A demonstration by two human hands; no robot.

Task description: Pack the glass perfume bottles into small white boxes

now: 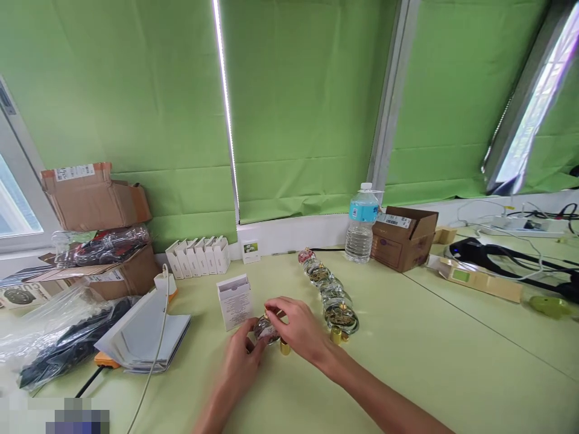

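At the far left, two cardboard boxes (pixel 97 196) are stacked against the green blind, with clear plastic bags of dark items (pixel 67 337) spilling toward the near edge. Just right of them lies a stack of grey sleeves (pixel 145 334) with a white cable across it, and a row of small white cartons (pixel 199 256) stands at the far side of the table.

A single white carton (pixel 235 308) stands upright just left of the hands. The left hand (pixel 239 361) curls its fingers narrowly around the near-left side of a small round glass bottle (pixel 266 328), which sits near the middle of the pale green table (pixel 407 361). The right hand (pixel 301 328) closes over the bottle's top and right side, thumb and fingertips pinched at its gold neck. A loose gold cap (pixel 284 346) stands on the table touching or just beside the bottle.

The bottle looks smooth, rigid and breakable, probably slippery and heavy for its size; its rounded flanks seem the safest hold, with the neck taking only light force.

Right of the hands, a line of similar glass bottles (pixel 330 289) runs toward the far side. Beyond stand a water bottle (pixel 362 226) and an open brown box (pixel 404 238), with cables and a power strip (pixel 520 226) at far right.
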